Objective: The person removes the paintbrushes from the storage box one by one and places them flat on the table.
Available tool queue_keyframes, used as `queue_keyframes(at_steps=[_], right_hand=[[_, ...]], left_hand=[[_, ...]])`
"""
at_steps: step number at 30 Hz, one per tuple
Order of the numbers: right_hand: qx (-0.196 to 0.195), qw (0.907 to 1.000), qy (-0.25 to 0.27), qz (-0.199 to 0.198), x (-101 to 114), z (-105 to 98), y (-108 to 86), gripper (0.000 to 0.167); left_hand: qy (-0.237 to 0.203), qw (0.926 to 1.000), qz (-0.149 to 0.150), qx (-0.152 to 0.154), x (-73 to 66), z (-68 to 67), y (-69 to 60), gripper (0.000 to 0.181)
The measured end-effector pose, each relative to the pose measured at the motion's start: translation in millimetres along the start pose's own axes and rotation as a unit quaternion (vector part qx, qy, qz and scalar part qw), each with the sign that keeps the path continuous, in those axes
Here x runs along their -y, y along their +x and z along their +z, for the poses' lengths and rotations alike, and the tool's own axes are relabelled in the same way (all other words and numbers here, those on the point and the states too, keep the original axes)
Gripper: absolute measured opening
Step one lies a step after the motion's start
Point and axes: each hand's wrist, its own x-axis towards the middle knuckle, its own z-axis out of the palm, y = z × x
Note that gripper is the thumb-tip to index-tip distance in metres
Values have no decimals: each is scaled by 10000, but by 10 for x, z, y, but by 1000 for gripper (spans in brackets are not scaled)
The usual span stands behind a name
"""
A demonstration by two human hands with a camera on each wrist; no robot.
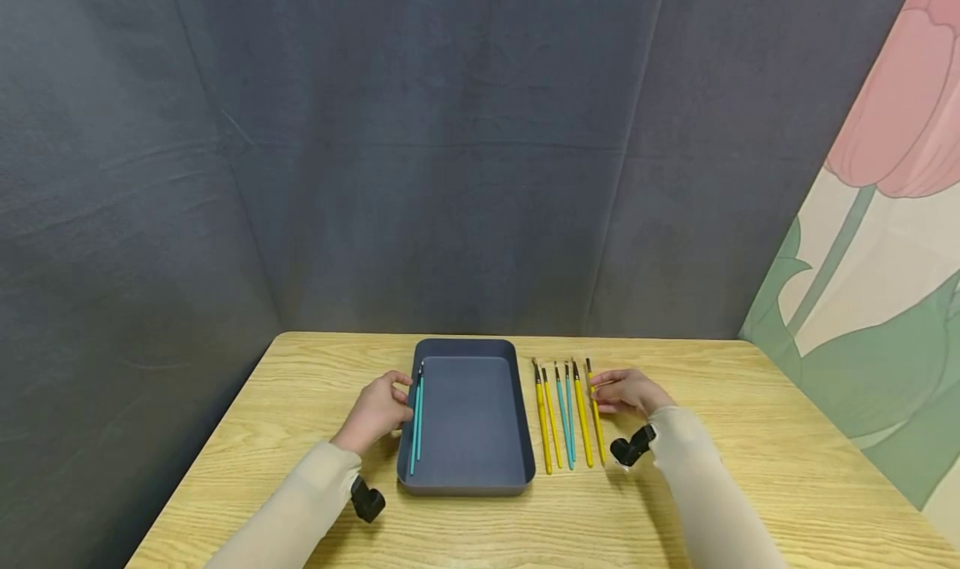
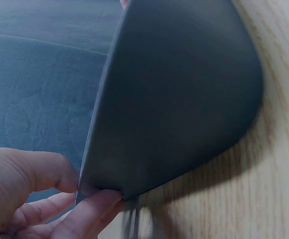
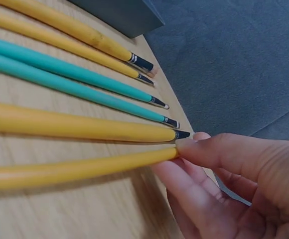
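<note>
Two pale sleeves [image 1: 288,502] reach in nearest the camera, and past them the two hands work over a wood-grained surface [image 1: 757,444]. The right hand [image 1: 630,391] has thumb and fingers closed in a pinch near the bristle end of the outermost yellow brush [image 1: 599,431], at the right end of the row; whether that brush is clear of the surface is hard to tell. The left hand [image 1: 381,406] pinches the left wall of the dark tray [image 1: 474,423], inside which two teal brushes [image 1: 416,431] lie along that same side, bristle ends away from the person. Between tray and held brush, five other brushes [image 1: 559,419], three yellow and two teal, lie roughly lengthwise. The nearest yellow one [image 1: 582,423] sits so close that the right wrist view shows its dark tip just beside the thumb, so the pinch should take only the outer handle and rise straight up rather than slide sideways. Gripping the handle below the bristles would spare them. As the hold is near one end, the long tail may droop or swing; a firm pinch and a level path above the neighbours and the tray wall would suit best.
</note>
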Motion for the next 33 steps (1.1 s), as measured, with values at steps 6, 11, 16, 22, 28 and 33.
queue_keyframes(at_steps=[6, 11, 16, 22, 28, 33], right_hand=[[-57, 9999, -81, 79, -4, 34, -1, 33], [-96, 9996, -246, 127, -11, 46, 23, 33], [-249, 9988, -343, 234, 3, 72, 49, 29], [-408, 9969, -578, 341, 30, 109, 60, 26], [-485, 9955, -696, 419, 49, 125, 69, 23], [-509, 9957, -632, 441, 62, 148, 62, 23]], left_hand=[[-18, 10000, -13, 5, 5, -1, 11, 50], [-27, 10000, -27, 5, 5, -2, 12, 51], [-31, 10000, -69, 31, 3, -1, 4, 52], [-24, 10000, -37, 24, 5, -10, 4, 52], [-42, 10000, -22, 30, 16, 0, 11, 51], [-53, 10000, -18, 35, 15, 0, 8, 50]])
